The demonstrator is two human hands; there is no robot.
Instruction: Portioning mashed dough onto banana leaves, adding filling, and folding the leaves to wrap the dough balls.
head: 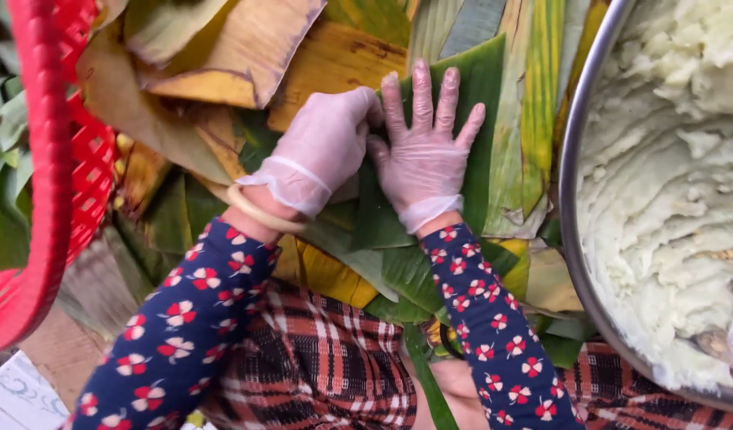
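**A:** What do you see first, closest to you?

**B:** I see my lap in a red checked cloth (318, 366), and my two dark blue sleeves with little red and white flowers. There is a pale bangle (264, 213) on my left wrist.

**A:** And your hands?

**B:** Both wear thin clear gloves. My right hand (424, 155) lies flat on a green banana leaf (482, 87), fingers spread out and pressing down. My left hand (325, 147) is curled over, just beside the right one, touching it. I think its fingers pinch the leaf's edge, but they are tucked under, so I cannot tell for sure.

**A:** What step is this?

**B:** I'd say I am smoothing one leaf flat on top of the pile. The next move needs a gentle touch, because a leaf can split along its lines.

**A:** What is farther away?

**B:** More leaves, green and yellow-brown (247, 48), piled under and past my hands. On my left is a red plastic basket (40, 159). On my right is a big metal bowl (577, 143) full of pale, soft dough (669, 175).
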